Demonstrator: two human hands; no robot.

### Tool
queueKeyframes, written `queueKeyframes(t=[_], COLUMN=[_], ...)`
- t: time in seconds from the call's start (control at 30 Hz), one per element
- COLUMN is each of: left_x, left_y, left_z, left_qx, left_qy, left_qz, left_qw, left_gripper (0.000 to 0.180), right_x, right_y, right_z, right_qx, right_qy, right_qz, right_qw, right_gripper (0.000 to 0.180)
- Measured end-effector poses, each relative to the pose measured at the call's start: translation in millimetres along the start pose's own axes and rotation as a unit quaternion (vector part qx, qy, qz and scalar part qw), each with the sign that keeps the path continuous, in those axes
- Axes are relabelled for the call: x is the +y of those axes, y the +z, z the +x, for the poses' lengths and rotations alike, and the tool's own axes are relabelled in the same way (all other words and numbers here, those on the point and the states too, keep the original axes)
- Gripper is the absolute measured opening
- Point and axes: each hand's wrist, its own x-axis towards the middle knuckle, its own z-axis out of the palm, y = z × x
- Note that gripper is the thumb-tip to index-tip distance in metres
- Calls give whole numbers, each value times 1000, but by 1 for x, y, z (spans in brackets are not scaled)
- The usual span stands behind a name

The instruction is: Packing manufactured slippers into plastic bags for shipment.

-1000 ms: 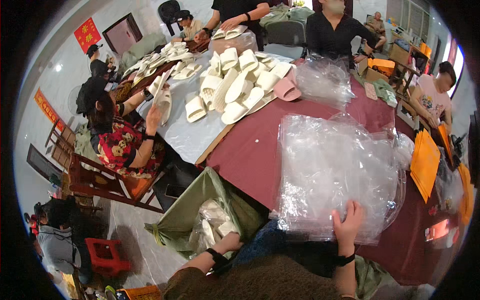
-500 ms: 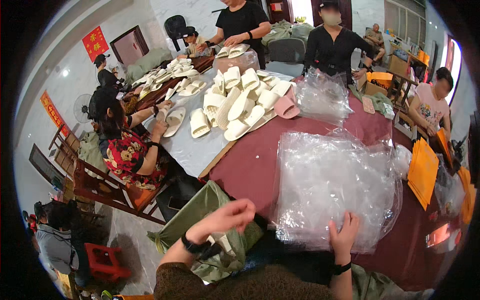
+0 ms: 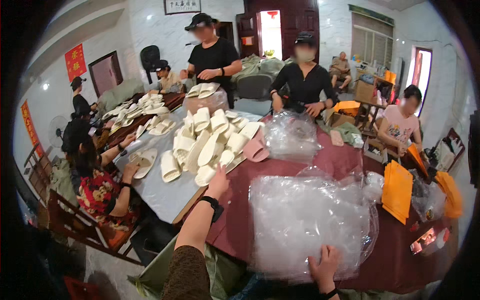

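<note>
My left hand point(image 3: 218, 183) is stretched forward, fingers extended, at the near edge of a heap of cream slippers point(image 3: 212, 149). Its fingertips overlap a slipper there; I cannot tell whether they touch it. A single pink slipper point(image 3: 256, 147) lies at the heap's right side. Spread on a stack of clear plastic bags point(image 3: 305, 220), my right hand point(image 3: 326, 264) rests near the front edge with thumb and fingers apart.
A dark red cloth point(image 3: 230, 215) covers the near table. More clear bags point(image 3: 292, 135) lie farther back, by a masked person. Orange envelopes point(image 3: 397, 192) and a lit phone point(image 3: 423, 241) are to the right. A green sack point(image 3: 160, 272) hangs below the table's left edge.
My left hand has moved forward from above the green sack to the slipper heap. My right hand stays on the bags. The whole view has shifted, and the standing person at back left now shows fully.
</note>
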Motion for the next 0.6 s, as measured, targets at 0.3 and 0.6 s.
queueKeyframes(t=[0.3, 0.6], left_x=[-64, -9], left_y=[31, -83], left_z=[-4, -49], left_qx=[36, 232], left_qy=[-50, 113], left_qz=[200, 125], left_qw=[978, 958], left_gripper=[21, 21], right_x=[-8, 7], right_y=[-8, -1], right_z=[7, 8], right_qx=[1, 16], right_qy=[-16, -29], right_qz=[-36, 4], right_qw=[999, 999], right_gripper=[63, 62])
